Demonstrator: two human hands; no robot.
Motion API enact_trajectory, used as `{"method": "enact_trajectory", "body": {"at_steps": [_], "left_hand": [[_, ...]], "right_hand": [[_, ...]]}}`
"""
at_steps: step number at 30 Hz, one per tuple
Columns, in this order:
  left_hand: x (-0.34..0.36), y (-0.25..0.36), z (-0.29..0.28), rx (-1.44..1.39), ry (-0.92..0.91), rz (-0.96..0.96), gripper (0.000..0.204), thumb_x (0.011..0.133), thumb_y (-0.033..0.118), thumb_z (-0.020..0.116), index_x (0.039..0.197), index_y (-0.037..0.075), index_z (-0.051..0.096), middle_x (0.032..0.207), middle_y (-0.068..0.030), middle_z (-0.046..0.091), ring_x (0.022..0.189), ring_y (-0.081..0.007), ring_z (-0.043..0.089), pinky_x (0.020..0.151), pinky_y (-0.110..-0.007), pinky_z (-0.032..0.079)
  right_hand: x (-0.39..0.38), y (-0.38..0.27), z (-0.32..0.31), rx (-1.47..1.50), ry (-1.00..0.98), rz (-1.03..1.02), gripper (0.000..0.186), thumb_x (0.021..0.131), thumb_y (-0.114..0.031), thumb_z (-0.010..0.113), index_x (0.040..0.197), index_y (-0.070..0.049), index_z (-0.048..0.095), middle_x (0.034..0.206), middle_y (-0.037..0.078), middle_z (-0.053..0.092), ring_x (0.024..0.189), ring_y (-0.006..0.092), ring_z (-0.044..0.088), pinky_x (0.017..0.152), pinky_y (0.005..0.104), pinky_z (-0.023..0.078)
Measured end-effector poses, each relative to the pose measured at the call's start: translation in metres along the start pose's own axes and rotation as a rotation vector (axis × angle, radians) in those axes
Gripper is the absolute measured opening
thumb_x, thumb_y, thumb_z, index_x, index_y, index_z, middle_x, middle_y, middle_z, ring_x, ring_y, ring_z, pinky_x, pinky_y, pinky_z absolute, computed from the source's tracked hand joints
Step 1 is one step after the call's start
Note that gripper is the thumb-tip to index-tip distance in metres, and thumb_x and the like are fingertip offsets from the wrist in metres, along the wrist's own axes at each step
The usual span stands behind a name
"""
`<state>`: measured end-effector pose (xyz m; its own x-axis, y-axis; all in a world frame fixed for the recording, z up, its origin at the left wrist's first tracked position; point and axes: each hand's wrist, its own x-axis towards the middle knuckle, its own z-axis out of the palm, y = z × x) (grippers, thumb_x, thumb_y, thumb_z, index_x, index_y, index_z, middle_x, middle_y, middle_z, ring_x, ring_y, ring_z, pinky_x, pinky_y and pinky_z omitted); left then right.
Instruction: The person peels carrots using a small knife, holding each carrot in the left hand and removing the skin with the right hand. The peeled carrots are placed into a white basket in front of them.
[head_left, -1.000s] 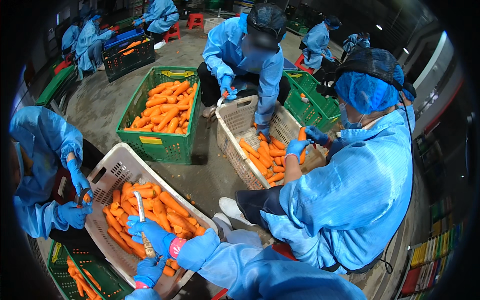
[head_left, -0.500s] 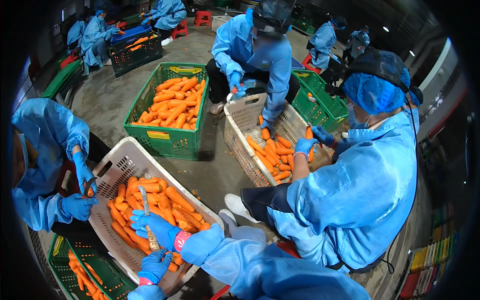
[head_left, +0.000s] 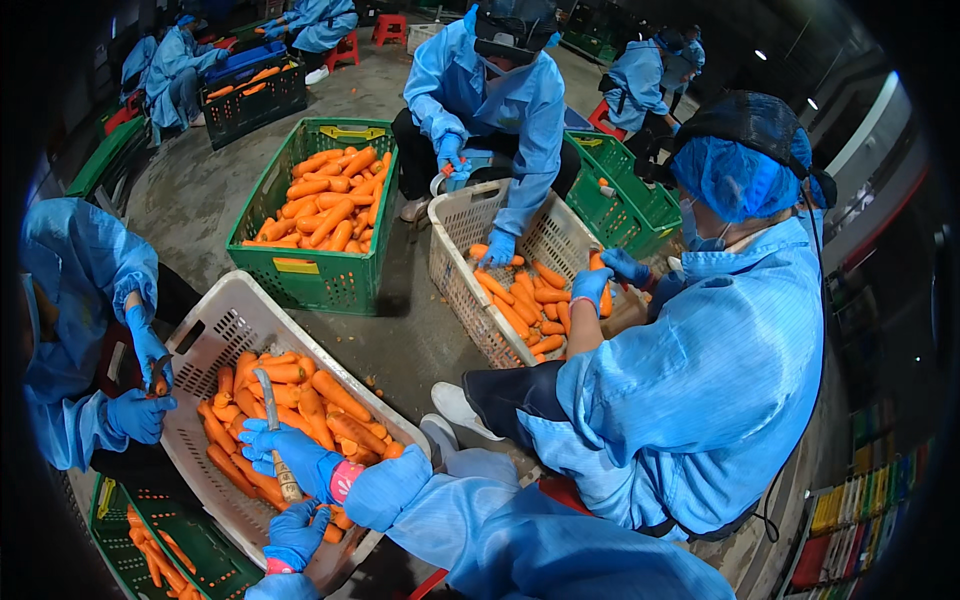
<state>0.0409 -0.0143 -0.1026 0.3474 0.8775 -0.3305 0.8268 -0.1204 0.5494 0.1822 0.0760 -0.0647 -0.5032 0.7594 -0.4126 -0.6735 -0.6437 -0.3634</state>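
Note:
A white plastic crate (head_left: 345, 385) stands in front of me, heaped with orange carrots (head_left: 325, 410). Over it stands a curved-blade knife (head_left: 284, 478) with a pale handle. My left hand (head_left: 296, 536), in a blue glove, is closed at the lower end of that handle. Behind the knife, my right hand (head_left: 308, 462) reaches in from the right, its gloved fingers stretched out over the carrots. The knife crosses in front of this hand; I cannot tell whether they touch. No carrot shows in either of my hands.
At left, a co-worker's gloved hands (head_left: 140, 415) hold a small blade at the crate's edge. Two co-workers share another pale crate (head_left: 465, 285) of carrots. A full green crate (head_left: 315, 285) stands beyond mine; another green crate (head_left: 215, 560) is at lower left.
The whole view has shifted slightly. The facing co-worker's hand, earlier at an upright carrot, is now lower over the carrots in the pale crate. My hands and knife keep nearly the same pose.

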Motion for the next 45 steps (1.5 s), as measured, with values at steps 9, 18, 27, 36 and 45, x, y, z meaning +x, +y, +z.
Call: {"method": "enact_trajectory", "body": {"at_steps": [9, 18, 27, 36, 45], "left_hand": [[0.001, 0.005, -0.001, 0.001, -0.009, 0.038, 0.033, 0.082, 0.036, 0.062, 0.103, 0.01, 0.067, 0.083, -0.0148, 0.065, 0.074, -0.0298, 0.065, 0.067, -0.039, 0.05], [-0.002, 0.011, -0.006, -0.046, -0.017, 0.007, 0.034, 0.08, 0.03, 0.065, 0.105, 0.008, 0.067, 0.081, -0.0144, 0.066, 0.069, -0.0255, 0.064, 0.066, -0.037, 0.05], [-0.004, 0.011, -0.007, -0.005, -0.005, 0.033, 0.037, 0.08, 0.033, 0.063, 0.109, 0.009, 0.066, 0.084, -0.0131, 0.066, 0.07, -0.0252, 0.065, 0.066, -0.036, 0.05], [-0.005, 0.016, -0.011, 0.022, 0.054, 0.081, 0.034, 0.082, 0.036, 0.061, 0.104, 0.011, 0.069, 0.074, -0.0114, 0.065, 0.064, -0.0252, 0.064, 0.06, -0.036, 0.05], [-0.005, 0.012, -0.009, 0.056, -0.008, 0.028, 0.037, 0.085, 0.044, 0.057, 0.107, 0.016, 0.068, 0.076, -0.0109, 0.066, 0.066, -0.0252, 0.064, 0.06, -0.037, 0.05]], "right_hand": [[0.001, -0.001, -0.009, 0.034, -0.028, -0.021, 0.053, 0.085, -0.014, 0.059, 0.136, -0.01, 0.042, 0.131, 0.005, 0.051, 0.114, 0.0181, 0.054, 0.09, 0.0302, 0.048], [-0.002, 0.001, -0.003, -0.012, -0.014, -0.027, 0.05, 0.082, -0.013, 0.057, 0.13, -0.011, 0.047, 0.122, 0.002, 0.057, 0.103, 0.0154, 0.057, 0.085, 0.029, 0.048], [-0.011, -0.004, 0.002, 0.005, 0.003, -0.025, 0.05, 0.083, -0.02, 0.065, 0.128, -0.009, 0.048, 0.107, 0.002, 0.062, 0.089, 0.0121, 0.06, 0.077, 0.0265, 0.05], [-0.011, -0.008, 0.007, 0.079, -0.088, 0.013, 0.036, 0.088, -0.021, 0.059, 0.118, -0.003, 0.052, 0.105, 0.008, 0.064, 0.076, 0.0103, 0.059, 0.07, 0.0223, 0.049], [-0.006, -0.008, -0.006, 0.034, -0.034, 0.01, 0.037, 0.09, -0.026, 0.058, 0.119, -0.005, 0.052, 0.098, 0.006, 0.066, 0.064, 0.0071, 0.052, 0.055, 0.0189, 0.044]]}}
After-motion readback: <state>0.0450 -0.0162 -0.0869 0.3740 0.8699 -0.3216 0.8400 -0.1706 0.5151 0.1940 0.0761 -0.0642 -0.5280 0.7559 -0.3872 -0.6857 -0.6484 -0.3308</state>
